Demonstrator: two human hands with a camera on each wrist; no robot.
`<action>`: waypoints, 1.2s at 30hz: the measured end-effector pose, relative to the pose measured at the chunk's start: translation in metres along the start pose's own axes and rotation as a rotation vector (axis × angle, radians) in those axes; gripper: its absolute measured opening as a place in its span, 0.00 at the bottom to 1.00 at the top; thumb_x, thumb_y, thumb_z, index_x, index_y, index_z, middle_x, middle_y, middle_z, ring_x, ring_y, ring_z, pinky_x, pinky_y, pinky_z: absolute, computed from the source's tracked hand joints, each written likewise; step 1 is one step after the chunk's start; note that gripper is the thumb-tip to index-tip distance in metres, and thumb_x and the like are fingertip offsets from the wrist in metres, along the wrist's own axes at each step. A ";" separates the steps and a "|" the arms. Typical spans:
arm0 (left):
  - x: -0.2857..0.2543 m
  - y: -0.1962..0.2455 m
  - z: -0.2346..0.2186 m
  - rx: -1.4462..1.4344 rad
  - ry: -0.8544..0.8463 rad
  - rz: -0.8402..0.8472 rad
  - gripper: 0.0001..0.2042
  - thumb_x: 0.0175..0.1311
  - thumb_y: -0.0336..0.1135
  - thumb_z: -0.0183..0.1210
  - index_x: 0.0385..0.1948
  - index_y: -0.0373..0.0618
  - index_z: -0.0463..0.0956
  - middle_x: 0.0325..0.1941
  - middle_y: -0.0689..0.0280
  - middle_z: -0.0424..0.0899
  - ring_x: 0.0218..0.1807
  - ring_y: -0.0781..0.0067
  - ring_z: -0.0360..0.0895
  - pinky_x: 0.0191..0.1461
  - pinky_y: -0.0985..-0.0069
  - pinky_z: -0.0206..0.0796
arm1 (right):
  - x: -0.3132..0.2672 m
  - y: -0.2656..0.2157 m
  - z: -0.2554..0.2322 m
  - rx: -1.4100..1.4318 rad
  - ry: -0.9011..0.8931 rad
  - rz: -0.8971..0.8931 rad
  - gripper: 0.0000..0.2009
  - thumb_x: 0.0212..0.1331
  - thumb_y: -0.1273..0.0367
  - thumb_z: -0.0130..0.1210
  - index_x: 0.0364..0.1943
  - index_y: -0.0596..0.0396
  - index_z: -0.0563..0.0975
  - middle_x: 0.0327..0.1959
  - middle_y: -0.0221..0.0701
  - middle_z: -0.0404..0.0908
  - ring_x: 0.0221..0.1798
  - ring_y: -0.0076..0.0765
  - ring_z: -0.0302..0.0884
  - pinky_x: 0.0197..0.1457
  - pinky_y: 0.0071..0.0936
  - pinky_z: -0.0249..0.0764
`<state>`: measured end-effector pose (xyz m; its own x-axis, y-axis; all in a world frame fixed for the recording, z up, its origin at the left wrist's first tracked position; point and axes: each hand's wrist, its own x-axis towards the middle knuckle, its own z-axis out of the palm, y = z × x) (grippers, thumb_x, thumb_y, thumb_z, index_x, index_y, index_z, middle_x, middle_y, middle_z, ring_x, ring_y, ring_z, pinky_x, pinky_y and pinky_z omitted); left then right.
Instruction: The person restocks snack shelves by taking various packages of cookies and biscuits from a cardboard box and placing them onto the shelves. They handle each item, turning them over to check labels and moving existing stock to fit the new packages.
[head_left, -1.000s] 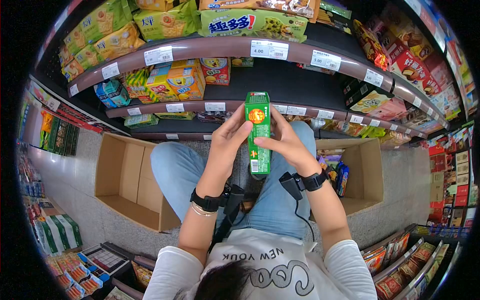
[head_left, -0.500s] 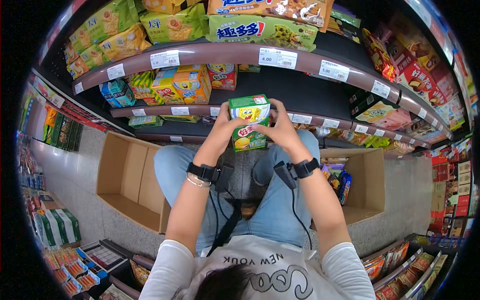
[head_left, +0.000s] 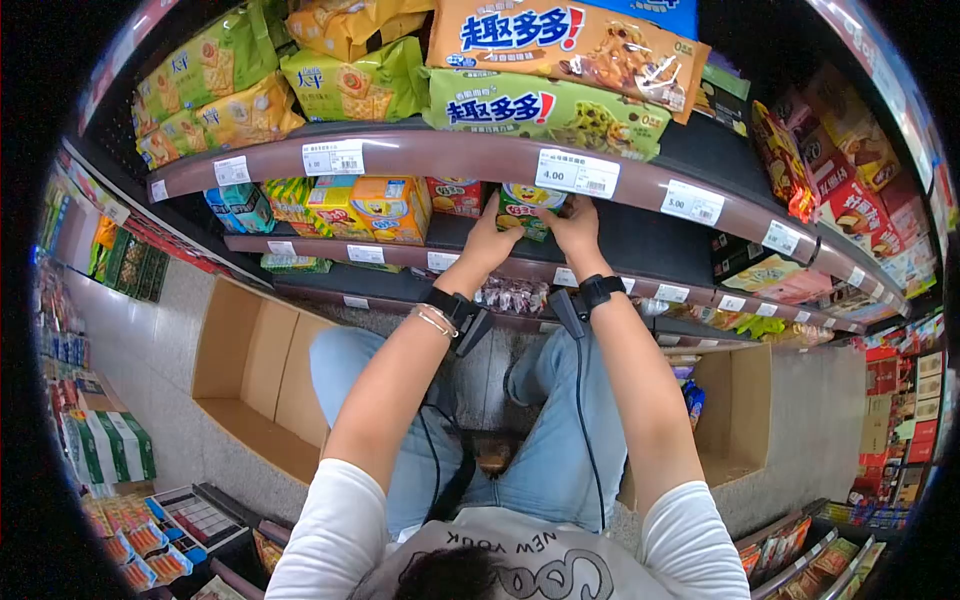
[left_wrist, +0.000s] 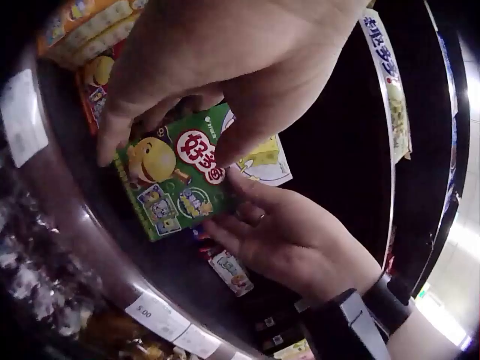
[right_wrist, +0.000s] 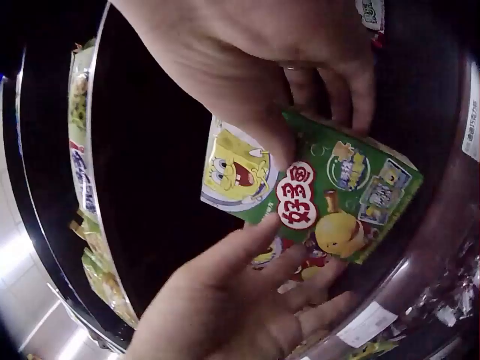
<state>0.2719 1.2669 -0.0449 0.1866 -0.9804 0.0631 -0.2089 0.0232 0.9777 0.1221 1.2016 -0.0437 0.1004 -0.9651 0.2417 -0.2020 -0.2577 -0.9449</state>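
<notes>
A green snack box [head_left: 522,212] with a yellow cartoon character on its front is held between both hands at the middle shelf, just beneath the upper price rail. On one side the left hand [head_left: 488,245] grips it, thumb across the front [left_wrist: 244,135] and fingers over the outer side. The right hand [head_left: 575,238] holds the opposite side, its thumb pressed on the front [right_wrist: 274,142]. Both wrist views show the printed face between the two thumbs. A red box [head_left: 455,196] of similar design stands left of the held one.
Yellow and orange boxes [head_left: 372,208] stand further left on this shelf, black boxes [head_left: 745,262] to the right. Biscuit packs [head_left: 545,108] overhang the shelf above. Cardboard cartons [head_left: 262,365] flank the knees; the right carton [head_left: 735,410] contains some packs.
The green box was above the lap, narrow side showing. Both hands turned its front into view, then carried it forward to the middle shelf, near the red box.
</notes>
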 end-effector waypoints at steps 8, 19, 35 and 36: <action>0.025 -0.002 0.002 -0.405 -0.076 -0.280 0.29 0.56 0.27 0.55 0.62 0.52 0.57 0.53 0.65 0.68 0.47 0.71 0.68 0.51 0.71 0.59 | 0.029 0.012 0.024 -0.230 -0.083 -0.111 0.18 0.51 0.66 0.60 0.47 0.55 0.75 0.49 0.42 0.76 0.54 0.46 0.71 0.56 0.38 0.66; 0.024 -0.033 0.000 -0.802 -0.026 -0.454 0.32 0.59 0.21 0.49 0.66 0.54 0.47 0.62 0.64 0.64 0.60 0.62 0.66 0.61 0.62 0.57 | 0.058 0.052 0.033 -0.638 -0.086 -0.293 0.18 0.53 0.64 0.56 0.48 0.56 0.73 0.49 0.40 0.75 0.54 0.47 0.70 0.57 0.39 0.65; 0.034 -0.020 -0.005 -0.713 -0.086 -0.420 0.15 0.60 0.22 0.49 0.49 0.47 0.68 0.50 0.67 0.72 0.52 0.69 0.70 0.56 0.63 0.61 | 0.052 0.048 0.044 -0.667 -0.170 -0.063 0.17 0.56 0.62 0.51 0.48 0.54 0.74 0.51 0.40 0.75 0.54 0.50 0.69 0.58 0.41 0.64; 0.032 -0.021 -0.005 -0.713 -0.082 -0.414 0.15 0.60 0.23 0.49 0.49 0.47 0.68 0.50 0.66 0.73 0.51 0.69 0.71 0.55 0.64 0.62 | 0.051 0.047 0.044 -0.667 -0.156 -0.058 0.17 0.56 0.62 0.50 0.48 0.54 0.75 0.51 0.40 0.75 0.54 0.50 0.69 0.58 0.41 0.64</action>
<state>0.2872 1.2360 -0.0627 0.0383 -0.9474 -0.3177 0.5253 -0.2514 0.8129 0.1603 1.1424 -0.0856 0.2587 -0.9437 0.2060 -0.7434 -0.3307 -0.5814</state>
